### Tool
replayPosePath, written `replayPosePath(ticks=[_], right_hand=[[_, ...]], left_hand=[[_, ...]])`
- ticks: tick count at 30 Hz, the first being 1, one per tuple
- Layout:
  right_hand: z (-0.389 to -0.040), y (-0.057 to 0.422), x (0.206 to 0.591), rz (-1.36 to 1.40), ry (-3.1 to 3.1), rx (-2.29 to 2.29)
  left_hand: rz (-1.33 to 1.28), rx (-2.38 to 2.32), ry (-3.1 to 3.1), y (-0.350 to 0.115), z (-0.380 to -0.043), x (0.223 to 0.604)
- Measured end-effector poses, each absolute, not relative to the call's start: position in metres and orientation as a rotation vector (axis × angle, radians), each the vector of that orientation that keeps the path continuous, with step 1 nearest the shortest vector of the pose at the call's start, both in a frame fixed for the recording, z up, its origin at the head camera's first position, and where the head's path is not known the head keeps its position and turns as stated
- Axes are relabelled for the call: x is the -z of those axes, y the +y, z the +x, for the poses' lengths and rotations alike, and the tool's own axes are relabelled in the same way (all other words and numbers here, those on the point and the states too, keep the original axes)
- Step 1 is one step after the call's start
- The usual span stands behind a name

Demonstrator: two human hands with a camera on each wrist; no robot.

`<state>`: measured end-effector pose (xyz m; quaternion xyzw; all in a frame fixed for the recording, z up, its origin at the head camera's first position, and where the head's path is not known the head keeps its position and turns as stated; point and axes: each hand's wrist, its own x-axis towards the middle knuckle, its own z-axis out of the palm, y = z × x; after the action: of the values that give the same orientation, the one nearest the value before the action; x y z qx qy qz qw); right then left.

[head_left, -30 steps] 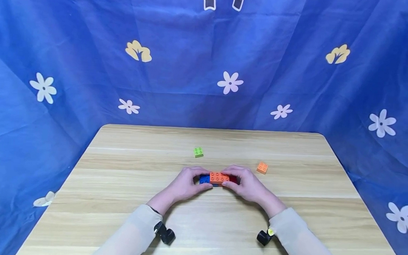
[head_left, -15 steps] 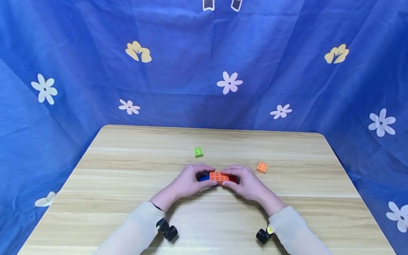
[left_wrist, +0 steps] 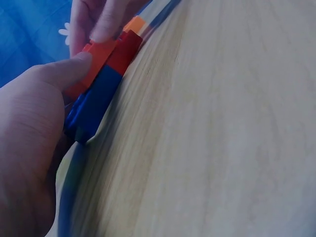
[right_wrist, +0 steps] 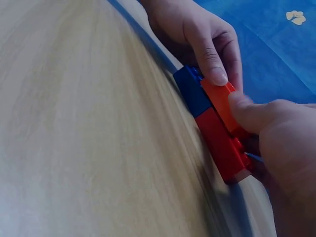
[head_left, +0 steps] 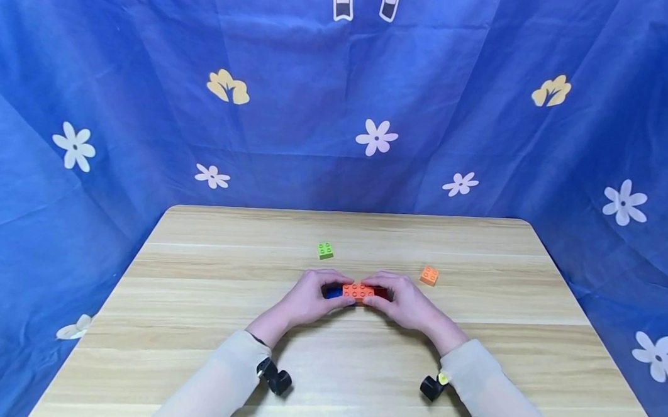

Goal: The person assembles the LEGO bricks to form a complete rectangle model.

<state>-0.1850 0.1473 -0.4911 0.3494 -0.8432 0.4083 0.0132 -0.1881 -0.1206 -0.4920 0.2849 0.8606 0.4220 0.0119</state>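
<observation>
An orange-red toy brick (head_left: 358, 290) with two rows of studs lies across a blue brick (right_wrist: 191, 91) and a red brick (right_wrist: 222, 148), which stand end to end on the table. My left hand (head_left: 312, 297) pinches the left end of the upper brick between thumb and fingers, over the blue one. From the other side my right hand (head_left: 397, 299) grips its right end, over the red one. Both thumbs lie along the near face; the fingers behind are mostly hidden. In the left wrist view the blue brick (left_wrist: 96, 101) shows below my left thumb.
A small lime green brick (head_left: 325, 251) lies farther back on the wooden table (head_left: 192, 327). To the right, beyond my right hand, is a small orange brick (head_left: 429, 275). A blue curtain (head_left: 294, 105) with flowers hangs behind the table's far edge.
My left hand has shifted slightly right, its thumb and fingers now on the upper brick's left end instead of around the blue brick. The right hand has stayed in place.
</observation>
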Motion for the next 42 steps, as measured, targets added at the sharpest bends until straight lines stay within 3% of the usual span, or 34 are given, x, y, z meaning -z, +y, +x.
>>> replayPosePath(ticks=[12, 42], right_hand=[[-0.186, 0.148, 0.487, 0.947, -2.729, -1.345], [-0.186, 0.153, 0.507, 1.014, -2.567, -1.479]], left_hand=[[0.85, -1.369, 2.632, -0.12, -0.19, 0.496], [0.831, -1.414, 2.605, -0.111, -0.184, 0.498]])
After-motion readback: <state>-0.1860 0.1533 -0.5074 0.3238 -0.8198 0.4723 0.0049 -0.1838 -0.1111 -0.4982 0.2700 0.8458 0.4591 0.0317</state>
